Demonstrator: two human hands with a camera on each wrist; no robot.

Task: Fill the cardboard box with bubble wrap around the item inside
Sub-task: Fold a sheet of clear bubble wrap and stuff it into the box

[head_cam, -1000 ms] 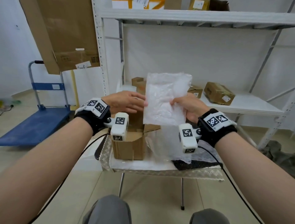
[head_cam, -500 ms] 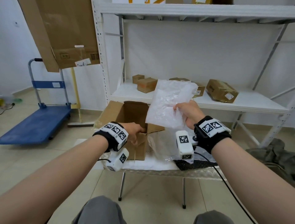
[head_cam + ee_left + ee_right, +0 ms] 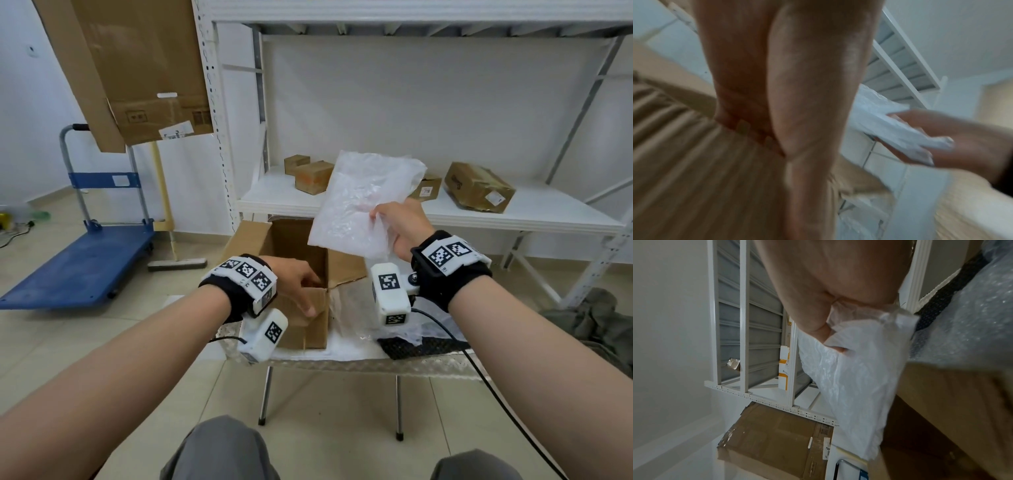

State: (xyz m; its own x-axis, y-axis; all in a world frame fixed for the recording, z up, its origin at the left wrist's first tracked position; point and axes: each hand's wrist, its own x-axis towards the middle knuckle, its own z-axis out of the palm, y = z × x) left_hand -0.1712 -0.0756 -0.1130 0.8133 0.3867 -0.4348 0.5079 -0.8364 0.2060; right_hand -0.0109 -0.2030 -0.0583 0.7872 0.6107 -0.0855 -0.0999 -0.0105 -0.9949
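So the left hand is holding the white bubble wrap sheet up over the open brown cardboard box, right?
No, the right hand holds the white bubble wrap sheet up; the left hand grips the open brown cardboard box's near edge. The head view shows this.

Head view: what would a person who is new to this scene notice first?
First the sheet of bubble wrap, which the right hand pinches above the open cardboard box on the small table. Next, the left hand grips the box's near wall. Behind, small cardboard parcels lie on a white shelf.
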